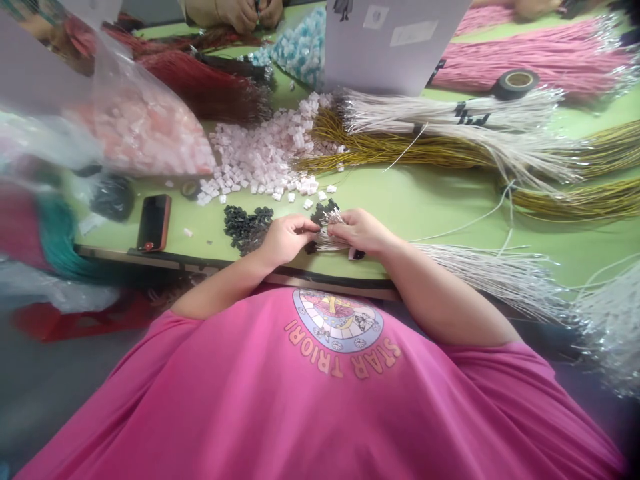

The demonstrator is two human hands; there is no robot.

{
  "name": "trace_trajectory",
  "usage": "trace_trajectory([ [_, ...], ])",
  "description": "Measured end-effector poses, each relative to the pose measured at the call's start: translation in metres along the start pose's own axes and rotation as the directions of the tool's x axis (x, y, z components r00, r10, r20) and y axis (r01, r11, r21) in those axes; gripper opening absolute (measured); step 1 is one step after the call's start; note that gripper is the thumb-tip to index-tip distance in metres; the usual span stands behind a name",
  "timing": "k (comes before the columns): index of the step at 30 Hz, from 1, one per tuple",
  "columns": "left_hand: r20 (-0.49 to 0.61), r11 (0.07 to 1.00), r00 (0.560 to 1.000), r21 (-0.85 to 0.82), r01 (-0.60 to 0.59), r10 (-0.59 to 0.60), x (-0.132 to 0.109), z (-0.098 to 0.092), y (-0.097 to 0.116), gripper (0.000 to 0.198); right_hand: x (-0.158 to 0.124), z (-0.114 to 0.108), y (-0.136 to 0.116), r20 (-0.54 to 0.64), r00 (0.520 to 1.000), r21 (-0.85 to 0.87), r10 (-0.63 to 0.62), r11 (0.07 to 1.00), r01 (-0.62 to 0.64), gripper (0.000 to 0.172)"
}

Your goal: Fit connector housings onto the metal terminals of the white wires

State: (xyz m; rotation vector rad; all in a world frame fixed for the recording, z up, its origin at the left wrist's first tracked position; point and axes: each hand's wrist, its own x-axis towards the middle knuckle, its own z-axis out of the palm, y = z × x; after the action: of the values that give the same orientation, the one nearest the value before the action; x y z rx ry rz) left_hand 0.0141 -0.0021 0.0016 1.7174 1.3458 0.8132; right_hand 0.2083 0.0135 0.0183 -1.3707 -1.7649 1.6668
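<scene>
My left hand (287, 239) is closed in a pinch beside the tips of a bundle of white wires (336, 241); whatever sits between its fingertips is too small to make out. From the right, my right hand (364, 231) lies over the bundle, its thumb and fingers closed on white wire near the ends. The bundle runs under my right forearm and fans out along the table's front edge. Small black connector housings (245, 223) are heaped just left of my left hand. More black pieces (325, 211) lie behind the wire tips, partly covered.
White connector housings (270, 150) spread behind my hands. A phone (154, 223) and a bag of pinkish pieces (150, 133) are at left. Yellow wires (400, 148), white wire bundles (450, 110) and black tape (516, 83) lie at back right. Another person's hands (245, 13) show across the table.
</scene>
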Motion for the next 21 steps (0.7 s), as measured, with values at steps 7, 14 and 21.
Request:
trace_trajectory([
  [7, 0.013, 0.976, 0.991, 0.171, -0.132, 0.132, -0.002, 0.005, -0.002, 0.008, 0.002, 0.003, 0.005, -0.011, 1.0, -0.029, -0.001, 1.0, 0.001, 0.02],
  [14, 0.111, 0.892, 0.984, 0.418, -0.174, 0.14, 0.006, -0.052, -0.007, 0.014, -0.005, -0.008, -0.003, -0.092, 0.995, 0.004, -0.038, 0.999, 0.038, 0.02],
  [21, -0.07, 0.717, 0.981, 0.673, 0.181, -0.183, 0.038, -0.107, -0.052, 0.006, -0.002, -0.01, -0.001, -0.068, 0.997, 0.019, 0.046, 0.999, -0.045, 0.015],
])
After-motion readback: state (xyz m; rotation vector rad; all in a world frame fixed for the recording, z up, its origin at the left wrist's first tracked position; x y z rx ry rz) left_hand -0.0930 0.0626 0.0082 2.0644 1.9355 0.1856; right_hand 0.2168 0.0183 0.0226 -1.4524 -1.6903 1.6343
